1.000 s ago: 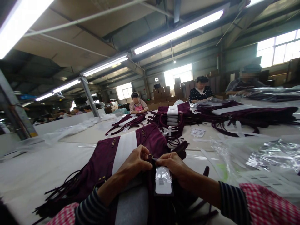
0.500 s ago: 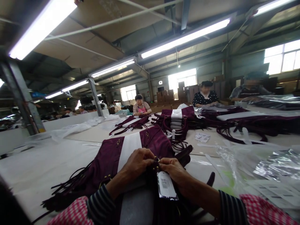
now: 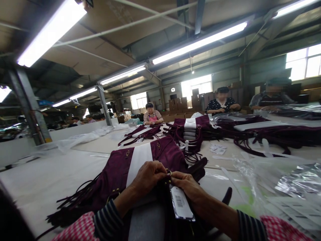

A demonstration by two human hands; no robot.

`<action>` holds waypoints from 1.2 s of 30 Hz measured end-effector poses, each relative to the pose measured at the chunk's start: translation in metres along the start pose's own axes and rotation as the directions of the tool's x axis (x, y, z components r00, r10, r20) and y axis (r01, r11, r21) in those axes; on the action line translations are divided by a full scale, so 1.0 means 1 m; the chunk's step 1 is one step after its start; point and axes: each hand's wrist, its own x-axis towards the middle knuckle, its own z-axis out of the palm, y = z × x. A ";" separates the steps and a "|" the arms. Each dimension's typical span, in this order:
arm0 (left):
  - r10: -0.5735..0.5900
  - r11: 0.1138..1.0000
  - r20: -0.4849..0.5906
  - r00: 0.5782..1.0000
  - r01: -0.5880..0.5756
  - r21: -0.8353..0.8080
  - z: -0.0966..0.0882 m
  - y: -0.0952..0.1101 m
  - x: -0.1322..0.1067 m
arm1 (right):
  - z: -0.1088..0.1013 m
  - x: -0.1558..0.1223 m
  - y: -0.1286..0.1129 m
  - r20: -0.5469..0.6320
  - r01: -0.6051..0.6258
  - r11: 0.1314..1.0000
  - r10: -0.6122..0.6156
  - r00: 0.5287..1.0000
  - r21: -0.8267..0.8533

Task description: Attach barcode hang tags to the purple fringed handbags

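While the left hand [image 3: 147, 175] and right hand [image 3: 185, 184] meet over the plum suede fringed handbag [image 3: 160, 155], their fingers [image 3: 163, 173] pinch together on a small metal ring [image 3: 170, 173], with a barcode hang tag [image 3: 181, 203] dangling just below the fingers and the bag spread beyond them on the white desk [image 3: 50, 187].

Handbag factory workshop: big shed, steel columns [image 3: 104, 105], fluorescent tubes [image 3: 200, 43] overhead; seated workers [image 3: 151, 115] along long white table [image 3: 50, 177], purple fringed handbags [image 3: 165, 154] laid out, cardboard cartons [image 3: 180, 103] stacked behind.

Left hand [image 3: 147, 177], right hand [image 3: 185, 185] pinch hang tag [image 3: 180, 203]; suede handbag [image 3: 120, 174] below.
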 end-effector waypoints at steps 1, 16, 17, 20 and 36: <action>0.011 1.000 -0.008 1.000 -0.011 0.028 0.000 0.001 -0.001 | -0.001 0.000 0.000 0.004 0.003 1.000 -0.003 1.000 0.004; -0.156 0.927 0.053 0.986 0.165 -0.337 -0.006 0.006 -0.001 | -0.002 -0.019 -0.038 -0.031 0.167 0.747 -0.244 0.969 -0.644; -0.161 0.913 0.057 0.985 0.170 -0.371 -0.005 0.006 -0.002 | -0.004 -0.018 -0.040 -0.010 0.189 0.729 -0.259 0.966 -0.658; -0.167 0.868 0.054 0.984 0.173 -0.466 -0.002 0.008 -0.003 | -0.008 -0.010 -0.042 0.017 0.212 0.726 -0.267 0.964 -0.655; -0.198 0.724 0.102 0.975 0.215 -0.655 0.006 0.000 -0.004 | -0.007 0.002 -0.039 0.041 0.234 0.786 -0.258 0.965 -0.573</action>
